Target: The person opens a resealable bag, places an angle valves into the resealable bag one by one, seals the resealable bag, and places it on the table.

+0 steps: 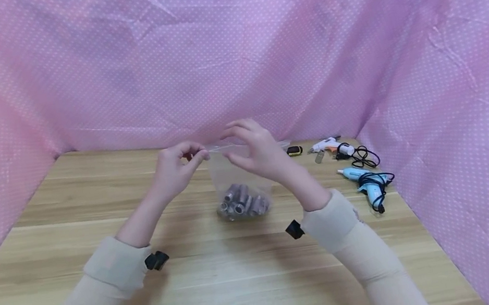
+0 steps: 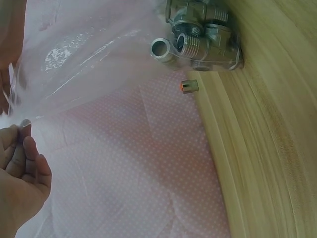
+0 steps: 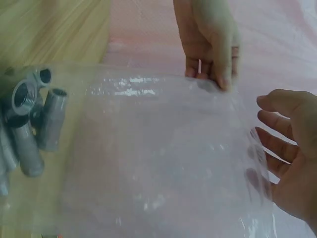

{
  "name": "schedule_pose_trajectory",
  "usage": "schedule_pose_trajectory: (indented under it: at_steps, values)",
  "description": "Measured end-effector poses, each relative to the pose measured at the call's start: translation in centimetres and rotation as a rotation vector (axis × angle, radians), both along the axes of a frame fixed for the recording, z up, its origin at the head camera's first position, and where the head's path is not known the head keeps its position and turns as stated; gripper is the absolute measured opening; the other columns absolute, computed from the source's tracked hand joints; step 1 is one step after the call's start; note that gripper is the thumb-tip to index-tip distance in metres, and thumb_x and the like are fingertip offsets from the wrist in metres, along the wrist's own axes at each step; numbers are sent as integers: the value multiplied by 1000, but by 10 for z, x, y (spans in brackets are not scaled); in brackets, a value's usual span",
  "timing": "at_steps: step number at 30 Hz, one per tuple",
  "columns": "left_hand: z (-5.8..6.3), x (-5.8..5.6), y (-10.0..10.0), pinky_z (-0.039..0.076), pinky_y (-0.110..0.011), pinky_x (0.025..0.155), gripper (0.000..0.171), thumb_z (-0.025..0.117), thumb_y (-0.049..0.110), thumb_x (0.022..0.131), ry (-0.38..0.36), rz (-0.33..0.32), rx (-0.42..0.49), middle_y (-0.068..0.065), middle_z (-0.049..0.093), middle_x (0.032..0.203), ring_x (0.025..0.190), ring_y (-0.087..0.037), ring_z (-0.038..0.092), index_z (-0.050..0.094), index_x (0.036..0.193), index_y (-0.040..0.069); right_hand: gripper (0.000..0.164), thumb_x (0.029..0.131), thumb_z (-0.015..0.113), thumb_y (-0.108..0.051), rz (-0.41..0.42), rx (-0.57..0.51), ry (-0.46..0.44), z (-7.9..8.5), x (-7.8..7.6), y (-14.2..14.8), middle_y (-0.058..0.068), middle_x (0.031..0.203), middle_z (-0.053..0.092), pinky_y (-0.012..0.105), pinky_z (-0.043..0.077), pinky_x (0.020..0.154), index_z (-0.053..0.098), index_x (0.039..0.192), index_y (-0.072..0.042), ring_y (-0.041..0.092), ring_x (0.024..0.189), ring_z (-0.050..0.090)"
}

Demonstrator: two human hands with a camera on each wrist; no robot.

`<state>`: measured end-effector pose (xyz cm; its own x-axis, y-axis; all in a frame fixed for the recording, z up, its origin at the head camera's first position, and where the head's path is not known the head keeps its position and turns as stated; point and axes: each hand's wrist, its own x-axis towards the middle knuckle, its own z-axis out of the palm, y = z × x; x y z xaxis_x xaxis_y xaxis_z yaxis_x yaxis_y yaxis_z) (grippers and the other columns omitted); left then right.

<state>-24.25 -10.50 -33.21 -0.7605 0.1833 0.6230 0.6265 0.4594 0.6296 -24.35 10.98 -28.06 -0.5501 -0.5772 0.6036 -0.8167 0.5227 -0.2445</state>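
A clear plastic bag stands over the table, and several metal threaded pipe fittings lie at its bottom. My left hand pinches the bag's top corner between thumb and fingers, as the left wrist view also shows. Around the other part of the top edge is my right hand, its fingers spread and loosely bent. In the right wrist view those fingers reach to the bag's mouth, a few of them seen through the film. The fittings show there through the plastic at the left.
On the right of the wooden table lie a white glue gun and a blue glue gun with black cords. A black and yellow item sits nearby. Behind the bag is a small orange-tipped metal piece. Pink dotted cloth surrounds the table.
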Motion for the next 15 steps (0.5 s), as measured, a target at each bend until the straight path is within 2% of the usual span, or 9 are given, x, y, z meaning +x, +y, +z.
schedule_pose_trajectory:
  at_steps: [5,10,15]
  values:
    - [1,1,5,41,-19,57,14,69,14,83,61,-22,14,-7,71,78,66,-14,56,70,89,2,23,82,69,-19,-20,119,10,0,-8,-16,5,101,67,37,44,92,67,101,-6,21,102,55]
    - [1,1,7,44,-21,62,14,70,12,82,89,-20,18,-8,72,80,65,-16,60,71,90,1,10,81,68,-17,-22,137,24,0,-13,-22,0,83,69,31,47,74,68,86,-9,16,83,57]
    - [1,4,7,44,-23,63,15,70,14,82,87,-7,-3,-7,70,79,68,-15,57,71,90,1,8,80,68,-16,-27,165,-13,0,-15,-24,0,82,69,29,45,74,68,84,-10,15,80,56]
